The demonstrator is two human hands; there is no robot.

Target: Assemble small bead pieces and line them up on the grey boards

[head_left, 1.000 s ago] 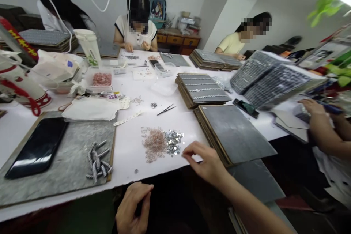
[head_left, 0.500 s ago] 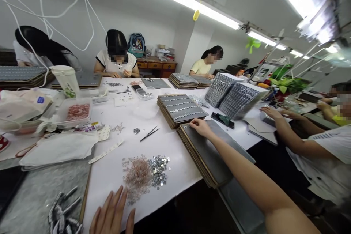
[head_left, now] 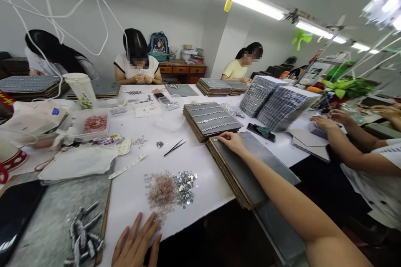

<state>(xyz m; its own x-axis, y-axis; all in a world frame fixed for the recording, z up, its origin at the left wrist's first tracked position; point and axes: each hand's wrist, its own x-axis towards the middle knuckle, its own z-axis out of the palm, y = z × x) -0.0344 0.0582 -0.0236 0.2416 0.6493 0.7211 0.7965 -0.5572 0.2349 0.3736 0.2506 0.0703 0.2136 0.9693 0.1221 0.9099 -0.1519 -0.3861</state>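
The right hand (head_left: pixel 233 142) rests on the far end of a stack of boards (head_left: pixel 250 167) at the table's (head_left: pixel 206 183) right edge; behind it lies another stack (head_left: pixel 211 119); left of them lie tweezers (head_left: pixel 174 147); nearer, a bead pile (head_left: pixel 171 187); the left hand (head_left: pixel 136 244) lies flat just before it.

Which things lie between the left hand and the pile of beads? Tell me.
Nothing visible. The left hand lies flat at the table edge, its fingertips right at the near fringe of the pile of beads.
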